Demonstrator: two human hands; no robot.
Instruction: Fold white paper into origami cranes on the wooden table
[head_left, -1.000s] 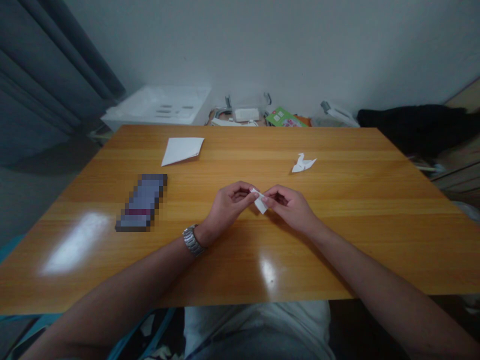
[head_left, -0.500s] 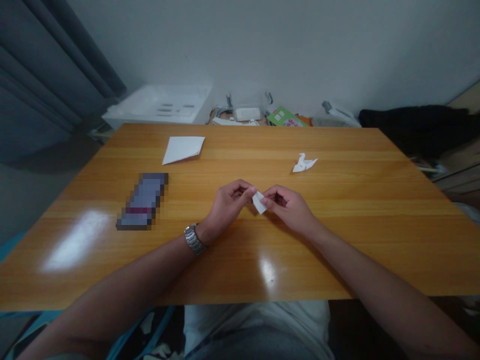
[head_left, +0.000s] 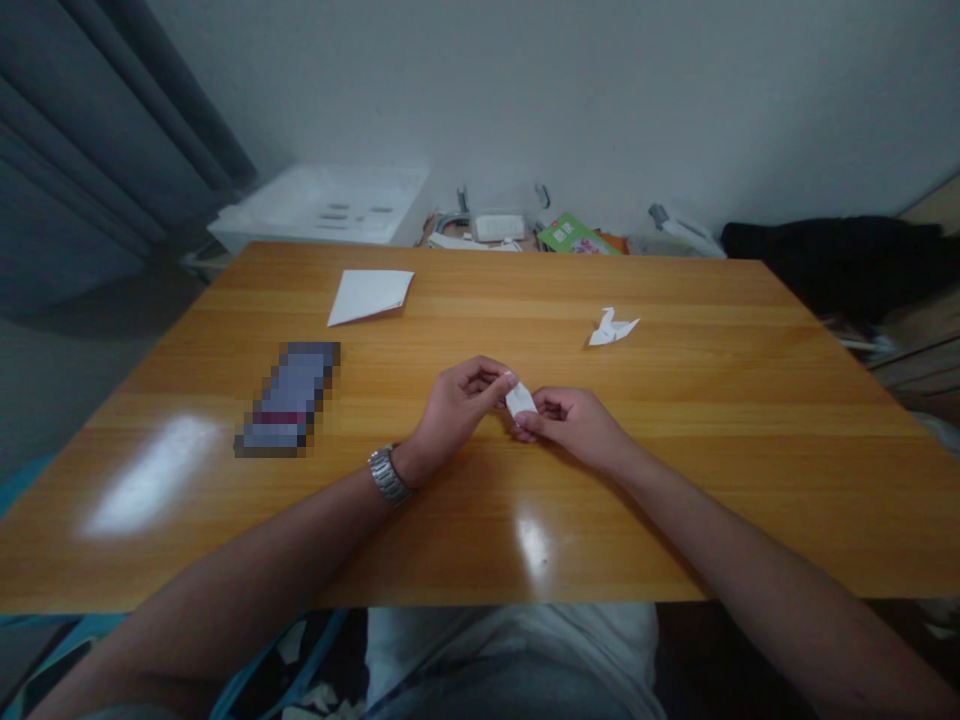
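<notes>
Pinching a small white paper [head_left: 520, 399] between them, left hand [head_left: 459, 402] and right hand [head_left: 583, 424] appear mid-fold, a crease likely calling for steady grip, a paper bird [head_left: 610, 329] lying beyond the right hand.

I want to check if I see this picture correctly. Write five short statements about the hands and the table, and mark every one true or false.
1. The left hand and right hand hold the same small white paper. True.
2. Nothing is worn on the left wrist. False: a metal watch is there.
3. A paper bird lies on the table, beyond the right hand. True.
4. The table's left side holds only paper. False: a pixelated dark device lies there too.
5. The larger white sheet lies apart from both hands. True.
</notes>
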